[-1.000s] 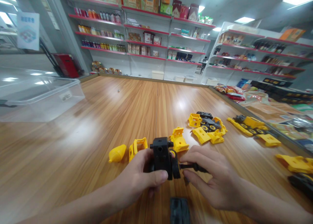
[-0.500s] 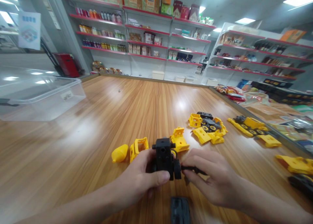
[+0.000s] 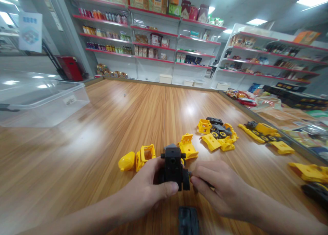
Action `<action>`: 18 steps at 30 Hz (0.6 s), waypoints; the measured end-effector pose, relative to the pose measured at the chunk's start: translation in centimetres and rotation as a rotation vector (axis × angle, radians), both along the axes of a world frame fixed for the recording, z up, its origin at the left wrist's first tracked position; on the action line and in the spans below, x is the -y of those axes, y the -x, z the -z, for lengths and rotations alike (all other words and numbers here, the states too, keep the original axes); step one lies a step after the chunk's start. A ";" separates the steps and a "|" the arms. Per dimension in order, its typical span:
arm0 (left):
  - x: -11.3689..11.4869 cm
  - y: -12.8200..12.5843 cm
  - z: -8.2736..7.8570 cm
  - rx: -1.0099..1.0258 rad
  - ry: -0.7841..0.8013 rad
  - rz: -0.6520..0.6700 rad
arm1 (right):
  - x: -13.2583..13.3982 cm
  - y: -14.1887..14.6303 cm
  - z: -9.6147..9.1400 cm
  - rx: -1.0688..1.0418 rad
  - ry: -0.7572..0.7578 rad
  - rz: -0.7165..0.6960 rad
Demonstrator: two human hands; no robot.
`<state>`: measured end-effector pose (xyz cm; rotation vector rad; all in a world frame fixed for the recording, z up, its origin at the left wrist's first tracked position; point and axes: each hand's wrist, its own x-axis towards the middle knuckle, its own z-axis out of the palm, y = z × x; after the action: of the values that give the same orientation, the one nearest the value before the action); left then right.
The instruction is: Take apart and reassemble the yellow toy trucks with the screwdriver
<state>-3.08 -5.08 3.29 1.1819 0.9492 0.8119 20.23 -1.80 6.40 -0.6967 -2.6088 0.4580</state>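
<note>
My left hand (image 3: pixel 150 185) is closed around a black toy truck chassis (image 3: pixel 172 166), its thumb lying across the near face. A black wheel (image 3: pixel 186 179) sits on the chassis's right side. My right hand (image 3: pixel 219 185) pinches a thin dark screwdriver-like tool, mostly hidden by the fingers, whose tip meets the wheel. Beyond the hands lie a yellow mixer drum (image 3: pixel 127 161), a yellow cab frame (image 3: pixel 145 155) and a yellow truck part (image 3: pixel 188 146). A dark grey block (image 3: pixel 189 220) rests on the table close to me.
Yellow and black toy truck parts (image 3: pixel 217 134) form a cluster at the right, with another group (image 3: pixel 266 132) beyond. More parts (image 3: pixel 311 173) lie at the right edge. A clear plastic bin (image 3: pixel 46 108) stands left on the wooden table (image 3: pixel 143 108). Stocked shelves (image 3: pixel 153 36) rise behind.
The chassis in my left hand has shifted slightly down and right. My right fingers have closed further over the tool, hiding more of it. The mixer drum has rolled slightly.
</note>
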 end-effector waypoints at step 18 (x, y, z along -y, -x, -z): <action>0.4 -0.3 -0.8 -0.032 -0.212 0.039 | 0.1 0.4 0.2 0.041 0.334 0.093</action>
<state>-2.79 -5.44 4.10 1.3958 0.8787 0.8805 19.86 -1.91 6.23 -0.9380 -2.5495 0.8708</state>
